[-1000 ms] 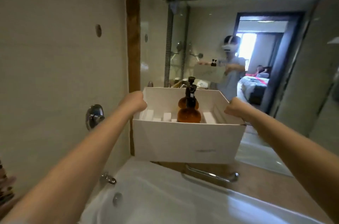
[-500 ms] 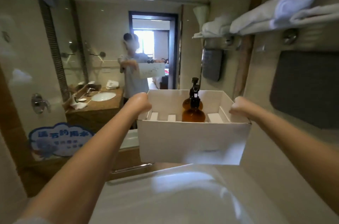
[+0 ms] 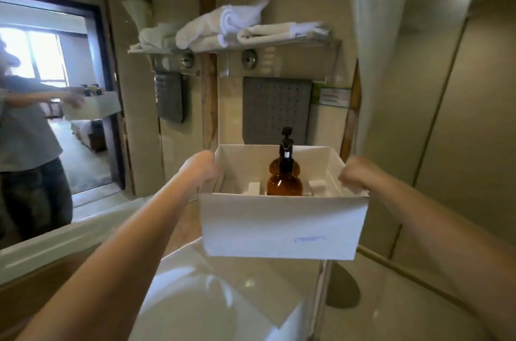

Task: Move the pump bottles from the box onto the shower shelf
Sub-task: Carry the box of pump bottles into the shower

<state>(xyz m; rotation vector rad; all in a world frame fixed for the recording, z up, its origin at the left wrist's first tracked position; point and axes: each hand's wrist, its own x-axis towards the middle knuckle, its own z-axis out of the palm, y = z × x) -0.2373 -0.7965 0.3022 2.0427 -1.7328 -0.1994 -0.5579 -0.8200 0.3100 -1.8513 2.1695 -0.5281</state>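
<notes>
I hold a white cardboard box (image 3: 279, 223) in the air in front of me, above the end of a bathtub. My left hand (image 3: 202, 168) grips its left rim and my right hand (image 3: 356, 173) grips its right rim. Two amber pump bottles with black pumps stand upright inside, one (image 3: 284, 184) in front of the other (image 3: 275, 167), between white dividers. A metal wall shelf (image 3: 321, 43) hangs higher up on the wall beyond the box, loaded with folded white towels (image 3: 229, 27).
The white bathtub (image 3: 201, 301) lies below the box. A grey mat (image 3: 275, 111) hangs under the shelf. A pale shower curtain (image 3: 374, 33) hangs at the right. A mirror (image 3: 55, 117) on the left reflects a person holding the box and a doorway.
My view has swung to the right, from the mirror and faucet wall to the towel-shelf wall. Both hands have kept their grip on the box, and the bottles stay upright inside.
</notes>
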